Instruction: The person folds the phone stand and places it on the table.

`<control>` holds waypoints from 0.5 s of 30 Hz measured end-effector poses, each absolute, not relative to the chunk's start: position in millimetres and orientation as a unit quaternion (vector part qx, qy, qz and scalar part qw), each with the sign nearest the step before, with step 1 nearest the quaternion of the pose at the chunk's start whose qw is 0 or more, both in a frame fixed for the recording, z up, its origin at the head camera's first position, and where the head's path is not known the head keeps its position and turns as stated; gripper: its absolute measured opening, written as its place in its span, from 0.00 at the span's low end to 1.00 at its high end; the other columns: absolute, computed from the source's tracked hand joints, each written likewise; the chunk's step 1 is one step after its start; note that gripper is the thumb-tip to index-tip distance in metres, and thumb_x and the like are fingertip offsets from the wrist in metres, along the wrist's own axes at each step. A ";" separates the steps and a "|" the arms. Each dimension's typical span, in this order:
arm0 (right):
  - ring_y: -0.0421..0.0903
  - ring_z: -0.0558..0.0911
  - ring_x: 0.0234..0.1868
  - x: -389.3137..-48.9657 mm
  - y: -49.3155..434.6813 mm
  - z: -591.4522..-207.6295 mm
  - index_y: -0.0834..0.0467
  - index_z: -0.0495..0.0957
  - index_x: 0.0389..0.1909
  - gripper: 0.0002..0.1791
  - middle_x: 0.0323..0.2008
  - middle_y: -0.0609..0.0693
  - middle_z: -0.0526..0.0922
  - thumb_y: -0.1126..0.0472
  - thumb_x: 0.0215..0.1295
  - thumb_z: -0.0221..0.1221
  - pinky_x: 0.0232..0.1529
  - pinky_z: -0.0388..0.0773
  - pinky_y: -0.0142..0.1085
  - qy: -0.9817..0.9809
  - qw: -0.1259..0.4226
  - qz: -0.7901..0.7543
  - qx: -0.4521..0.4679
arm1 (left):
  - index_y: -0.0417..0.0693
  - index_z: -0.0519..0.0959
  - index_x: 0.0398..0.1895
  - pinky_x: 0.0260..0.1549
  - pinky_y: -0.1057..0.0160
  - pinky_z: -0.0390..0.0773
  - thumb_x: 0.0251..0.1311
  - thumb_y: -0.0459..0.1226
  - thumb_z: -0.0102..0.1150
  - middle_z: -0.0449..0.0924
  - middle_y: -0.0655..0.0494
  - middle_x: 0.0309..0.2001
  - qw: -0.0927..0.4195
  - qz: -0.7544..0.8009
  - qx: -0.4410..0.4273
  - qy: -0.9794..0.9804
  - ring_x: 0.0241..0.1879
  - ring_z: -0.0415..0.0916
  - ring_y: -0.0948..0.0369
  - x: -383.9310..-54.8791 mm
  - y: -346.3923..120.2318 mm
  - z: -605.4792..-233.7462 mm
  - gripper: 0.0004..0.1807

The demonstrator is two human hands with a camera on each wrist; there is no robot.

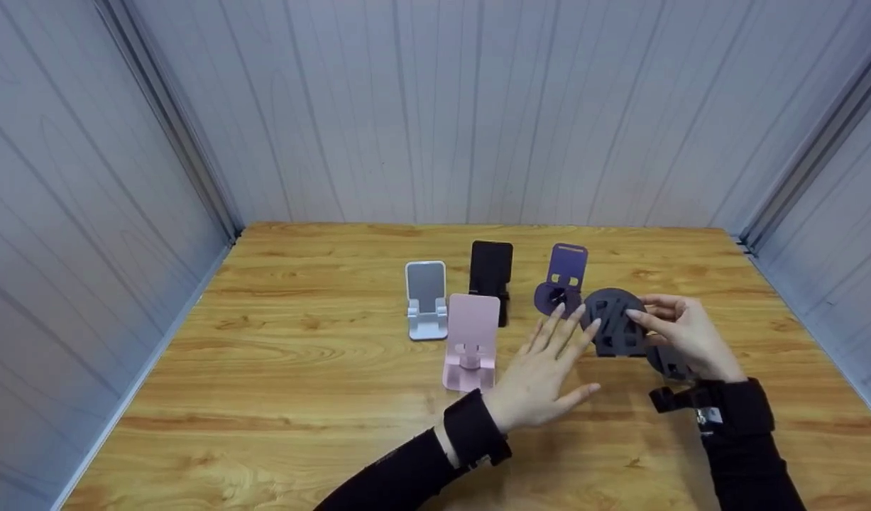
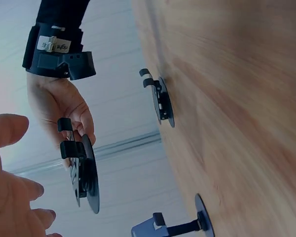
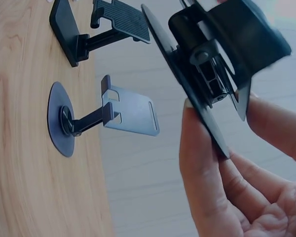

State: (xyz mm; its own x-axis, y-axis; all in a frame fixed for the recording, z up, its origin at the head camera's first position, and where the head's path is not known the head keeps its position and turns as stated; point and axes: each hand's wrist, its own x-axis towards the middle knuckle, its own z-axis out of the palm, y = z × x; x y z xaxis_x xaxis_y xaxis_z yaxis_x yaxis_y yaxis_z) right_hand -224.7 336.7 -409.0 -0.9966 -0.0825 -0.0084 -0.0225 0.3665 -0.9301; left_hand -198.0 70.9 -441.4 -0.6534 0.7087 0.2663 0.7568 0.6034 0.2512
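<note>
A folded black phone stand [image 1: 615, 323] with a round base is pinched between the thumb and fingers of my right hand [image 1: 691, 337], raised over the table. In the right wrist view its hinge [image 3: 204, 59] shows between base and folded plate. My left hand [image 1: 545, 369] has its fingers spread, the fingertips close to the stand's left edge. Just beyond those fingertips stands a purple phone stand [image 1: 567, 266], unfolded on a round base. A second folded black stand [image 1: 669, 362] lies on the table below my right hand, partly hidden by it.
Left of my hands stand a pink phone stand [image 1: 472, 333], a white one with a grey pad [image 1: 426, 298] and an upright black one [image 1: 490, 266], partly behind the pink one. They stand on a wooden table [image 1: 300, 397] with pale panel walls [image 1: 435, 113] at the back and sides.
</note>
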 end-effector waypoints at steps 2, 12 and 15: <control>0.33 0.85 0.37 -224.7 337.9 -409.6 0.79 0.62 0.72 0.32 0.37 0.37 0.85 0.62 0.80 0.60 0.43 0.88 0.31 0.826 0.023 -0.562 -0.033 | 0.51 0.44 0.88 0.84 0.48 0.40 0.80 0.58 0.47 0.36 0.47 0.88 0.080 -0.142 -0.405 -0.900 0.86 0.33 0.48 -194.2 67.6 -441.9 0.44; 0.28 0.84 0.42 -229.0 354.9 -403.4 0.79 0.57 0.76 0.37 0.40 0.33 0.82 0.58 0.81 0.59 0.50 0.87 0.33 0.832 0.032 -0.554 -0.032 | 0.54 0.52 0.87 0.82 0.47 0.48 0.78 0.60 0.48 0.43 0.45 0.87 0.140 -0.061 -0.388 -0.909 0.85 0.40 0.46 -191.2 41.5 -451.1 0.42; 0.27 0.83 0.42 -233.7 363.2 -400.7 0.80 0.56 0.76 0.38 0.43 0.34 0.81 0.57 0.82 0.57 0.51 0.87 0.33 0.843 0.037 -0.536 -0.029 | 0.55 0.53 0.87 0.82 0.47 0.50 0.78 0.60 0.50 0.44 0.46 0.87 0.143 -0.061 -0.385 -0.910 0.85 0.41 0.46 -188.9 32.9 -456.1 0.42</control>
